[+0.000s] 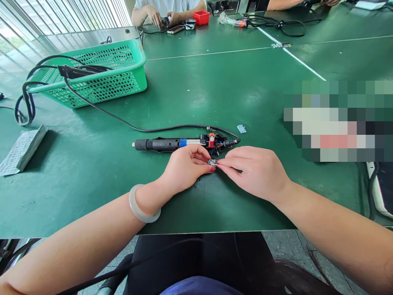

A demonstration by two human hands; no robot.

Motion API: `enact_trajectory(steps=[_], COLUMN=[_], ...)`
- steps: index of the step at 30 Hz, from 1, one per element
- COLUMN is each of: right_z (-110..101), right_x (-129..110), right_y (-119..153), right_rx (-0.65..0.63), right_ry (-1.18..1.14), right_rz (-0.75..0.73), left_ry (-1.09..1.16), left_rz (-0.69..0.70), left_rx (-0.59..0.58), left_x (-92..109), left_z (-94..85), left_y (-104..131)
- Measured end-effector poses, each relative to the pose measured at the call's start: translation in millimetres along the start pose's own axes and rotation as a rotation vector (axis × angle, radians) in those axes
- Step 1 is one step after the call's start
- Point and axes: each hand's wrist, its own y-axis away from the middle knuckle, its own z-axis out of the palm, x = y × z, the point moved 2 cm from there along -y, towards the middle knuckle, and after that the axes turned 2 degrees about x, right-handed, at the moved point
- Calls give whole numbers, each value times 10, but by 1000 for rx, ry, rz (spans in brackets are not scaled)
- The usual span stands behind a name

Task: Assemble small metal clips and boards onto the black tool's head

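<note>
Between the fingertips of both hands is a small circuit board [212,162], its details too small to make out. My left hand [190,166], with a pale bangle on the wrist, pinches it from the left. My right hand [256,170] pinches its right edge. Just beyond the fingers lies a black, stick-shaped electric device [166,144] with its right end opened up. A red part [211,140] and thin coloured wires show in that open end. A black cord [135,128] leaves the device on the right and loops back left to the basket.
A green plastic basket [107,91] with coiled black cables [82,70] stands at the back left. A wrapped block [24,151] lies at the left, a small label [241,129] beyond my right hand. Across the table, a person's hands handle a dark object near a red bin [201,17].
</note>
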Motion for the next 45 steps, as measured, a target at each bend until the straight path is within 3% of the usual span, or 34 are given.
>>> enact_trajectory(steps=[29, 37, 45], right_z=[-1, 16, -1], right_x=[8, 49, 23], right_y=[15, 30, 26], right_rx=[-19, -84, -62], right_ry=[-50, -90, -61], right_rz=[61, 167, 128], left_ry=[-23, 6, 3], left_rz=[9, -2, -3], left_rx=[1, -6, 2], left_x=[-12, -19, -11], left_z=[-2, 0, -3], left_y=[-5, -9, -10])
